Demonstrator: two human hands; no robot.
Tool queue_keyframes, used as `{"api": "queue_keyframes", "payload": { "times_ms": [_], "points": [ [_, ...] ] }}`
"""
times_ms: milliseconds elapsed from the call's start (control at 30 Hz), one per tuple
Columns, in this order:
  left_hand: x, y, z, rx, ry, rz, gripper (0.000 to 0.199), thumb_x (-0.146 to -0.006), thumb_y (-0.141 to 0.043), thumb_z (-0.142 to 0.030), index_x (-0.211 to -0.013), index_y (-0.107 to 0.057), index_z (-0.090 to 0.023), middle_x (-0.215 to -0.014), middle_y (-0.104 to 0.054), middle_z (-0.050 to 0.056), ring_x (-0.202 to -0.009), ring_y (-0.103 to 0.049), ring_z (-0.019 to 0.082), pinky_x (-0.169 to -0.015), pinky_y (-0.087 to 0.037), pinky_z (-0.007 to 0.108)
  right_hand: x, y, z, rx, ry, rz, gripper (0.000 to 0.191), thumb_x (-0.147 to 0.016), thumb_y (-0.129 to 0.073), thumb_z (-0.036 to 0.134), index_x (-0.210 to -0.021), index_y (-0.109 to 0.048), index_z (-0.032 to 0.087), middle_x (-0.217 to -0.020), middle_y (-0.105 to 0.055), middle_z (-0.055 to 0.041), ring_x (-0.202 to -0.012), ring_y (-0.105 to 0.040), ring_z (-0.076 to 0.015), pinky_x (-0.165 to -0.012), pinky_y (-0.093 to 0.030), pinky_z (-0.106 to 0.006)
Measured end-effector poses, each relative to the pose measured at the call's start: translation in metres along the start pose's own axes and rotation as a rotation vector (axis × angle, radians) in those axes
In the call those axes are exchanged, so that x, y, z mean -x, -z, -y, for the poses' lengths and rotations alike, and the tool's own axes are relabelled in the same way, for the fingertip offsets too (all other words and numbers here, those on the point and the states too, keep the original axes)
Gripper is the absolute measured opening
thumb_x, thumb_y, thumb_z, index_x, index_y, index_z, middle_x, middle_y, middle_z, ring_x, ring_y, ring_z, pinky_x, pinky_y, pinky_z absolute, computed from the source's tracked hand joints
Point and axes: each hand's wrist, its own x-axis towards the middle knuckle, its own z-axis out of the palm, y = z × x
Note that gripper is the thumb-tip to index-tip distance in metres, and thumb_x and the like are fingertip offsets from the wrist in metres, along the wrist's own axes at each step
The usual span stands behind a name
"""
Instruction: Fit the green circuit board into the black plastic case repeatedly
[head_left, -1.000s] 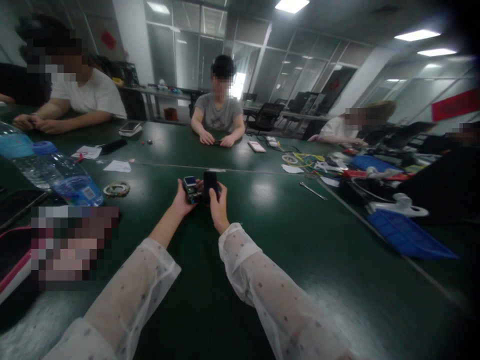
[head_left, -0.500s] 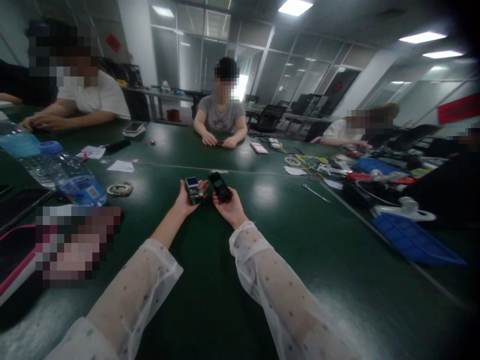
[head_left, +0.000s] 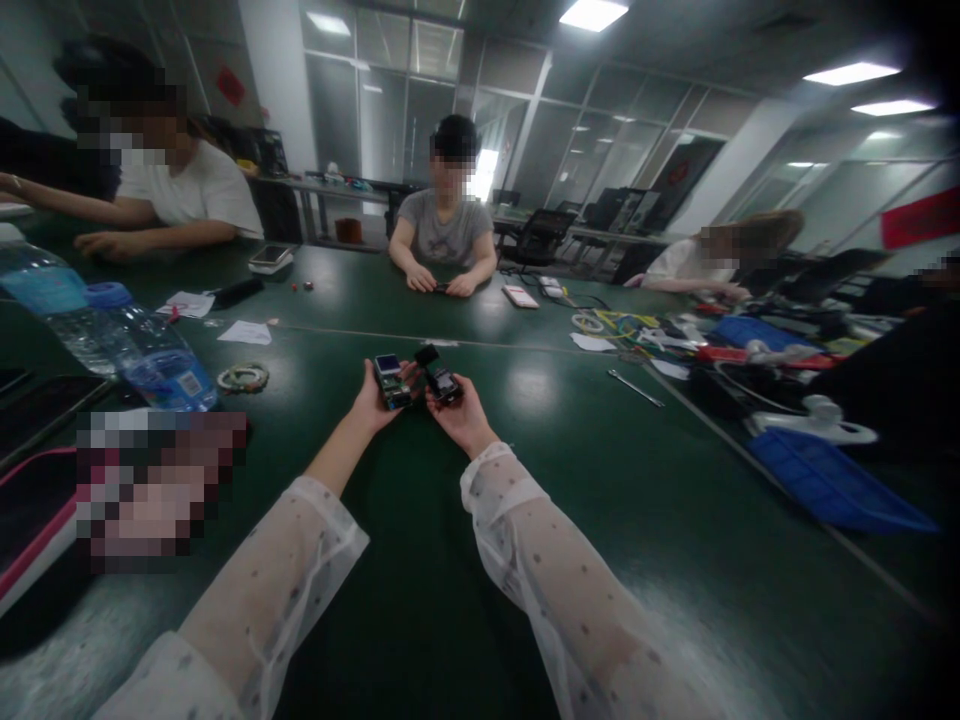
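My left hand holds a green circuit board with a small screen, its face turned up. Close beside it on the right, my right hand grips a black plastic casing with a window-like opening near its top. The two pieces are apart, both held just above the dark green table. Some of my right fingers are hidden behind the casing.
At left stand water bottles, with a beaded bracelet nearby. A wrench-like metal tool, tangled cables and a blue tray lie at right. Across the table sits a person in grey; others sit at both sides.
The black casing has tilted in my right hand, so its inside shows a lighter patch. My left hand stays nearly still. The person at far left has stretched out an arm.
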Motion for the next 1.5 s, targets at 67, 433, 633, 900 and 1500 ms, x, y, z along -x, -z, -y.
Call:
{"api": "queue_keyframes", "payload": {
  "times_ms": [67,433,633,900,1500],
  "points": [
    [0.000,0.000,0.000,-0.008,0.004,-0.001,0.068,-0.091,-0.022,-0.064,-0.114,-0.058,-0.011,-0.100,-0.070,0.014,-0.095,-0.066,0.026,-0.086,-0.051,0.042,0.000,0.000,0.000,0.006,0.010,-0.005,0.021,-0.084,-0.051,0.036,-0.091,-0.059,0.018,-0.078,-0.065,-0.0055,-0.068,-0.063,-0.0148,-0.054,-0.055,-0.025],
    [-0.003,0.004,0.000,-0.031,0.045,-0.043,0.066,-0.089,-0.028,-0.066,-0.107,-0.062,-0.011,-0.092,-0.070,0.013,-0.087,-0.067,0.026,-0.082,-0.053,0.042,0.002,-0.004,-0.003,0.008,0.049,-0.011,0.016,-0.081,-0.058,0.030,-0.092,-0.058,0.018,-0.081,-0.067,-0.0026,-0.072,-0.064,-0.0140,-0.059,-0.056,-0.024],
    [0.004,-0.005,-0.004,-0.089,0.062,-0.084,0.065,-0.088,-0.030,-0.067,-0.104,-0.063,-0.014,-0.088,-0.070,0.011,-0.082,-0.068,0.026,-0.079,-0.054,0.043,-0.001,-0.003,-0.004,0.071,0.077,0.009,0.017,-0.078,-0.062,0.030,-0.091,-0.057,0.020,-0.083,-0.065,-0.0008,-0.076,-0.063,-0.0137,-0.062,-0.056,-0.024],
    [0.005,-0.018,-0.007,-0.241,0.104,-0.211,0.068,-0.081,-0.036,-0.073,-0.104,-0.062,-0.015,-0.088,-0.069,0.014,-0.087,-0.067,0.029,-0.076,-0.054,0.042,0.001,-0.011,-0.010,0.287,0.175,0.090,0.022,-0.079,-0.059,0.024,-0.100,-0.056,0.028,-0.081,-0.063,0.0043,-0.071,-0.061,-0.0131,-0.050,-0.052,-0.020],
    [0.002,-0.032,-0.005,-0.214,0.094,-0.425,0.056,-0.085,-0.040,-0.066,-0.102,-0.059,-0.016,-0.081,-0.068,0.012,-0.076,-0.068,0.027,-0.069,-0.055,0.042,0.006,-0.014,-0.020,0.465,0.283,0.108,0.037,-0.075,-0.065,0.031,-0.111,-0.055,0.030,-0.096,-0.066,0.0036,-0.081,-0.062,-0.0140,-0.055,-0.049,-0.020]
  ]
}}
